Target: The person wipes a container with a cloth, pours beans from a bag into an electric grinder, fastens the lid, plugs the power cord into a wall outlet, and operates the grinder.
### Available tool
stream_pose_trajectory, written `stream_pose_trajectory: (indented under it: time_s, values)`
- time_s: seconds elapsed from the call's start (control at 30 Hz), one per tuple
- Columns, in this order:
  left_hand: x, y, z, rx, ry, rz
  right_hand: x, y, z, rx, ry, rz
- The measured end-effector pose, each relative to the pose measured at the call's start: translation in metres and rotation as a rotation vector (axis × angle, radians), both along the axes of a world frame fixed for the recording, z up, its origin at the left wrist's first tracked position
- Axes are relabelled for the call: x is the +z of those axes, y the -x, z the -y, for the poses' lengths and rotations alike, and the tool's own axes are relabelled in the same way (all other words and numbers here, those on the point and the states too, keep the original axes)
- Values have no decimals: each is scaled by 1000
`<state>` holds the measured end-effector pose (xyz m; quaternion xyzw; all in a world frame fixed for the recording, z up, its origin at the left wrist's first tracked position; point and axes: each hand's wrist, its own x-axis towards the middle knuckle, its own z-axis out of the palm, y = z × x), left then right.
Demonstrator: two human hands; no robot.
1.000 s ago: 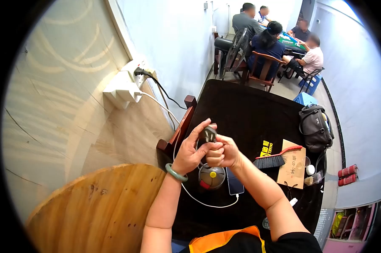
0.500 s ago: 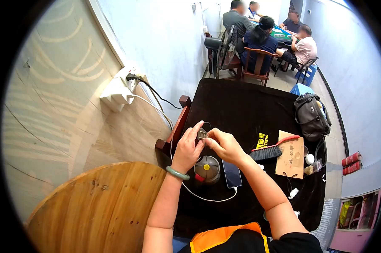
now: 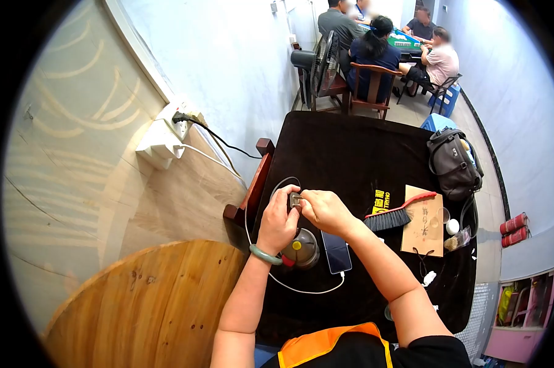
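In the head view, both hands meet over the black-covered table (image 3: 350, 147). My left hand (image 3: 278, 218) is closed around a small dark plug (image 3: 295, 200) with what look like metal prongs; a thin dark cord loops beside it. My right hand (image 3: 326, 210) pinches the same piece from the right, its fingertips at the prongs. Just below the hands stands a dark see-through rounded vessel (image 3: 307, 251) with a yellow knob and a red part; my left wrist partly covers it. A phone (image 3: 336, 253) lies beside it, joined to a white cable (image 3: 313, 292).
To the right lie a red-handled brush (image 3: 390, 219), a brown paper bag (image 3: 424, 230), a small white jar (image 3: 452, 227) and a grey handbag (image 3: 455, 162). A round wooden board (image 3: 148, 300) is at lower left. Wall sockets (image 3: 180, 126) hold plugs. Several people sit around a far green-topped table.
Both hands have shifted slightly downward, and the plug's pronged face shows more clearly between them. More of the cord loop shows. The head view has tilted a little.
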<state>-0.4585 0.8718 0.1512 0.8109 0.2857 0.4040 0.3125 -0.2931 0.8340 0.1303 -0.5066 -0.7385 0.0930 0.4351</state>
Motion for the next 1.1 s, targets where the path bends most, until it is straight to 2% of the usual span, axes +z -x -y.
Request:
stream_pose_trajectory:
  time_s: [0.23, 0.33, 0.43, 0.47, 0.6, 0.63, 0.7, 0.8, 0.9, 0.97, 1.0, 1.03, 1.1]
  values:
    - [-4, 3, -5, -32, 248, 32, -9, 1, -10, -2, -125, -12]
    - [-5, 4, -12, -51, 408, 138, -5, -1, -13, -17, -40, 37]
    - [-13, 12, -26, -134, 524, 353, 10, -7, -14, 79, 252, -329]
    - [-15, 15, -31, -172, 490, 371, -13, -12, -24, 214, 377, -627]
    - [-7, 20, -33, -282, 681, 492, -23, 7, -39, 641, 650, -1137]
    - [-9, 21, -40, -246, 391, 347, -19, 13, -41, 754, 724, -1231]
    - [-8, 22, -37, -248, 499, 407, -19, 22, -46, 727, 696, -1196]
    - [-14, 24, -36, -92, 290, 360, -18, 35, -56, 584, 549, -1076]
    - [-17, 22, -35, -52, 329, 413, -5, 48, -50, 342, 514, -998]
    - [-9, 24, -31, -42, 589, 435, 0, 51, -46, 324, 565, -1021]
    - [-12, 25, -32, -62, 592, 448, -5, 50, -48, 380, 527, -1002]
    - [-30, 27, -41, -29, 343, 423, -13, 51, -52, 448, 495, -991]
    - [-26, 25, -35, -30, 316, 455, -17, 54, -57, 485, 441, -1039]
